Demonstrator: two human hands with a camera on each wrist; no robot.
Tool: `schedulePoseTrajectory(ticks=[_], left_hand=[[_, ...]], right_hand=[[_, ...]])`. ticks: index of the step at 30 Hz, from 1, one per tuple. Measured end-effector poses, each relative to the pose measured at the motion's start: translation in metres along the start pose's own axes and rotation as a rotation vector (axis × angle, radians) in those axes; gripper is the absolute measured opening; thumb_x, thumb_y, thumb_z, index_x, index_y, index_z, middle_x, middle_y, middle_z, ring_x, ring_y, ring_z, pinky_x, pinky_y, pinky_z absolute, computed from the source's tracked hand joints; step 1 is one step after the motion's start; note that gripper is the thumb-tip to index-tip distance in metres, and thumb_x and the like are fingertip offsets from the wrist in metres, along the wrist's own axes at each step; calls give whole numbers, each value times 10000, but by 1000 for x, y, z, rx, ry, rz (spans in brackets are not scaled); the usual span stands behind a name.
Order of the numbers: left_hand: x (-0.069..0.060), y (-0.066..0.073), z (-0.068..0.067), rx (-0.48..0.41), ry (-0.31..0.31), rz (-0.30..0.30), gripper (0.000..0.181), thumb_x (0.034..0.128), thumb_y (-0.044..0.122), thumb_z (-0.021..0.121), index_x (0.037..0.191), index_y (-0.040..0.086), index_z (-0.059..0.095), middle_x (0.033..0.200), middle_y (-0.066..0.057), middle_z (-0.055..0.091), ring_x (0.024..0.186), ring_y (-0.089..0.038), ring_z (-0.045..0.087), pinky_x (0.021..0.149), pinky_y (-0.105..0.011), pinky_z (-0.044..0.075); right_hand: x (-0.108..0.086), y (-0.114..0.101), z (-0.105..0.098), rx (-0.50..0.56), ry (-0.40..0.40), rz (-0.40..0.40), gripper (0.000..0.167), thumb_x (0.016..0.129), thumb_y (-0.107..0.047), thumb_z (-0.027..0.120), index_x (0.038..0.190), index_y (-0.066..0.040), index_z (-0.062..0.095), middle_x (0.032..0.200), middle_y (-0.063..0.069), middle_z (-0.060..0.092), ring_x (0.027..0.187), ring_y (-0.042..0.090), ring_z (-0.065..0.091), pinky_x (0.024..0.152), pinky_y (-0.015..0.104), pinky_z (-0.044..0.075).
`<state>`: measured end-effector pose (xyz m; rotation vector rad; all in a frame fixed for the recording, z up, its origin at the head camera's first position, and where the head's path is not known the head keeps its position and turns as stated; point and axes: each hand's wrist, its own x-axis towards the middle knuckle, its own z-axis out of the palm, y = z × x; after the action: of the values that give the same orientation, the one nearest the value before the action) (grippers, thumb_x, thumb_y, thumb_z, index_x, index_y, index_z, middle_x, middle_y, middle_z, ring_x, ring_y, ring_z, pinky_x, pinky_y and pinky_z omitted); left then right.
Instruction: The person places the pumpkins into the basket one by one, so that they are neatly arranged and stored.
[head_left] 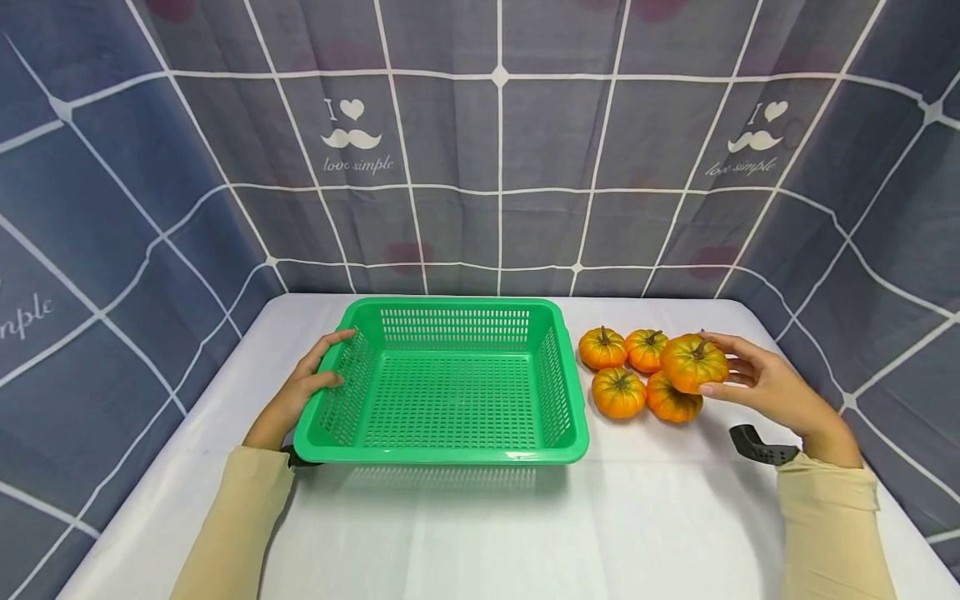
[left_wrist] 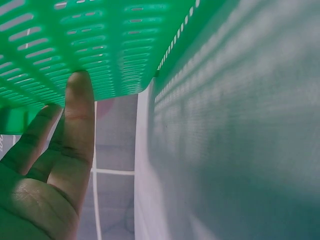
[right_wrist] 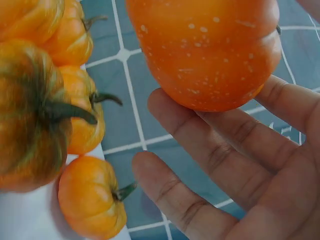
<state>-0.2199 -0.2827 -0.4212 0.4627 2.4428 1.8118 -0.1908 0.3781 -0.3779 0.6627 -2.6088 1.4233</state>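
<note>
Ribbed orange pumpkin (head_left: 692, 367) is clamped by the right hand (head_left: 772, 392); left of that grip, a green plastic basket (head_left: 450, 457) is gripped by the left hand (head_left: 296, 390). Left wrist: its slotted wall is touched. Right wrist: similar pumpkins (right_wrist: 90, 197) are seen alongside.

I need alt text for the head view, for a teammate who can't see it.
A person's right-hand grip holds a round, ribbed orange pumpkin close to a cluster of similar pumpkins on the right of a white-covered table. The left-hand grip holds the left rim of a rectangular, perforated green plastic basket.
</note>
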Motion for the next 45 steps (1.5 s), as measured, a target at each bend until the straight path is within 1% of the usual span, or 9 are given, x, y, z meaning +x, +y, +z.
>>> schedulePoseTrajectory(ticks=[9,18,23,26,29,33,36,41,45], left_hand=[[-1,1,2,15,6,2,809,888,1,504,1675,68,330,1719,-201,257,1248,-156,449,939,-274,444],[-3,-3,2,-16,7,14,798,897,-17,494,1673,103,353,1666,-229,300,1136,-129,539,866,-263,512],[-2,-3,2,6,5,16,802,897,0,504,1676,75,333,1729,-219,232,1227,-124,481,919,-263,470],[-2,-2,2,17,9,7,806,893,5,507,1677,73,333,1747,-213,216,1306,-170,437,964,-308,441],[-2,-1,3,24,11,-5,818,887,8,510,1681,69,323,1765,-193,194,1405,-288,381,1020,-422,412],[-2,0,3,38,17,-5,833,873,12,521,1680,57,319,1791,-169,142,1594,-422,162,1119,-642,281],[-1,2,3,44,24,0,844,862,14,531,1679,53,325,1799,-160,120,1641,-432,7,1136,-738,180],[0,2,2,35,21,0,850,860,10,527,1682,47,314,1798,-171,115,1627,-433,53,1129,-726,197],[1,2,2,29,21,0,849,861,9,522,1683,53,314,1797,-170,118,1614,-437,86,1128,-711,204]], right_hand=[[9,-17,16,-34,-39,-63,728,852,121,816,1508,137,503,1413,-274,576,1126,-69,641,941,90,479],[17,-36,33,-63,-92,-131,747,828,83,861,1506,68,548,1427,-266,561,1158,-71,632,961,101,479],[25,-47,42,-51,-116,-164,735,822,83,866,1493,75,568,1464,-237,551,1196,-63,614,992,105,465],[30,-52,48,-58,-128,-164,734,822,67,873,1493,59,576,1481,-164,563,1203,-61,598,1003,98,446],[34,-58,53,-76,-131,-153,737,821,35,889,1495,30,590,1484,12,612,1179,-54,600,998,93,438],[40,-64,60,-81,-145,-149,744,818,16,901,1496,21,594,1453,220,627,1134,-25,633,979,106,462],[44,-68,65,-67,-157,-146,749,822,7,902,1504,19,591,1466,239,619,1125,-16,643,970,118,477],[53,-75,73,-62,-174,-156,737,835,-19,903,1505,10,599,1479,219,625,1147,-2,637,984,126,476],[63,-83,79,-55,-209,-135,732,852,-62,906,1516,-16,600,1464,167,645,1131,95,654,985,162,493]])
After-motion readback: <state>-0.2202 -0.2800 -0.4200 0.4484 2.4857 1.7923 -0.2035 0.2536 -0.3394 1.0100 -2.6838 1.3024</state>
